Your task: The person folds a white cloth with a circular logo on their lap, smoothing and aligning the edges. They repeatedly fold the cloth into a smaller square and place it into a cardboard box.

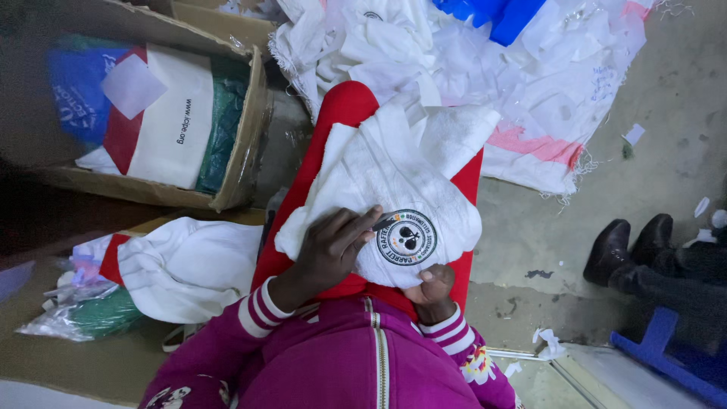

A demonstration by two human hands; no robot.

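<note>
A white cloth bag (379,174) with a round black printed emblem (407,237) lies over my red-covered lap (344,106). My left hand (329,246) rests on the bag just left of the emblem, its fingers pinched on a small dark tool (383,222) whose tip touches the emblem's rim. My right hand (433,290) grips the bag's near edge right below the emblem, thumb on top. Both sleeves are magenta with striped cuffs.
A cardboard box (246,144) of folded bags stands at the left. Another white bag with red trim (182,265) lies beside my lap. A heap of white fabric (469,53) sits ahead. Another person's black shoes (628,242) and a blue stool (666,348) are on the right.
</note>
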